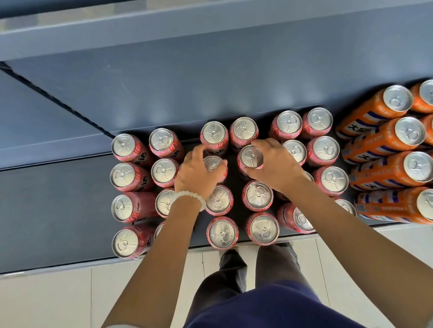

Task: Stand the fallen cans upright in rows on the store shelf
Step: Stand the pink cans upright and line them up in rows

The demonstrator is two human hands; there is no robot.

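Both hands each grip a pink can: left hand [197, 171], right hand [276, 162], mid-shelf [41, 214]. Aligning looks underway; next, probably, release gently.

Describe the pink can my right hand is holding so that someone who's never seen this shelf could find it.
Start at the block of pink cans left of the orange cans. Take the fourth column from the left, second can from the back. That can alone there has the right hand's fingers curled round its rim.
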